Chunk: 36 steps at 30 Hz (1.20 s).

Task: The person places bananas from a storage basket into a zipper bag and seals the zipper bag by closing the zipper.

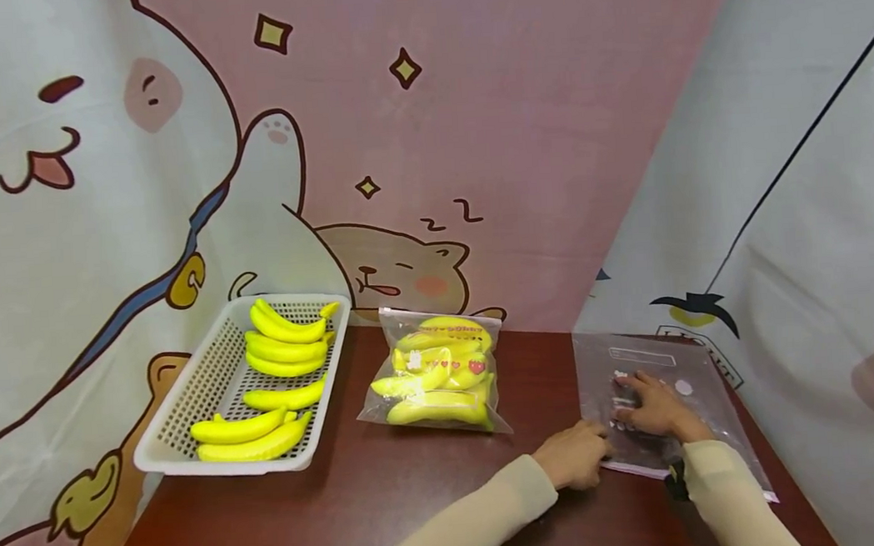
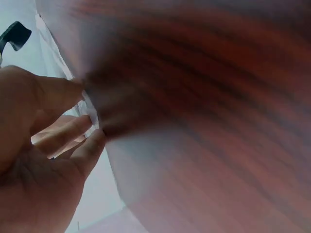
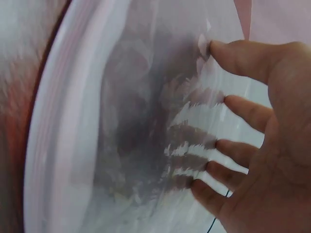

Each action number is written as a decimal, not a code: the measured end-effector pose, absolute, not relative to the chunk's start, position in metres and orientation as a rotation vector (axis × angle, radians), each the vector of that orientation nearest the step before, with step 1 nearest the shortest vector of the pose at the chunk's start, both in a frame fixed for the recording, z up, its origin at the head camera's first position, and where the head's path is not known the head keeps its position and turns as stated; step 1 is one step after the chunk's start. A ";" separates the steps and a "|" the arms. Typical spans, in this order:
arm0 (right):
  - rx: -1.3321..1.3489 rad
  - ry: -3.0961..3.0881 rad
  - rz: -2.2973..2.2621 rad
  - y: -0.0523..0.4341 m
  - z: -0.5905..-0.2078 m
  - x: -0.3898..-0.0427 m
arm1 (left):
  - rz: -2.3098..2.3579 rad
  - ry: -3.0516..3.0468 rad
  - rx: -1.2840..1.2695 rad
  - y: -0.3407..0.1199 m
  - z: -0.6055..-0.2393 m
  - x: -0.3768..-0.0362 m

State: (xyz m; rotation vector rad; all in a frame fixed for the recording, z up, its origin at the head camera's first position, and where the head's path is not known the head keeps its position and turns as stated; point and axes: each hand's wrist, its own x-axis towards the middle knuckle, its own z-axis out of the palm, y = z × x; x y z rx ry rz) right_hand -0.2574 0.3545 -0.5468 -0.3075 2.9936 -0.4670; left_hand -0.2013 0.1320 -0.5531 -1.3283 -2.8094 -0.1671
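Observation:
A clear zip bag (image 1: 637, 353) with a printed label frame lies flat at the right of the table. My left hand (image 1: 574, 455) is at its near left corner. In the left wrist view the thumb and fingers of that hand pinch the bag's edge (image 2: 92, 109), though blur hides how much they hold. Spread across the bag's middle, the fingertips of my right hand (image 1: 659, 410) rest on the film. The right wrist view shows those separate fingertips touching the plastic, beside its pinkish zip strip (image 3: 63, 121).
A second zip bag (image 1: 436, 373) filled with several bananas stands at the table's middle, near the back wall. To its left is a white perforated basket (image 1: 183, 414) holding several more bananas (image 1: 244, 435). Printed cloth walls (image 1: 534, 133) enclose the table (image 1: 331, 513).

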 end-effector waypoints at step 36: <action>-0.162 2.885 -0.292 0.305 -0.509 -0.239 | 0.059 -2.784 -1.094 0.081 -0.552 -0.199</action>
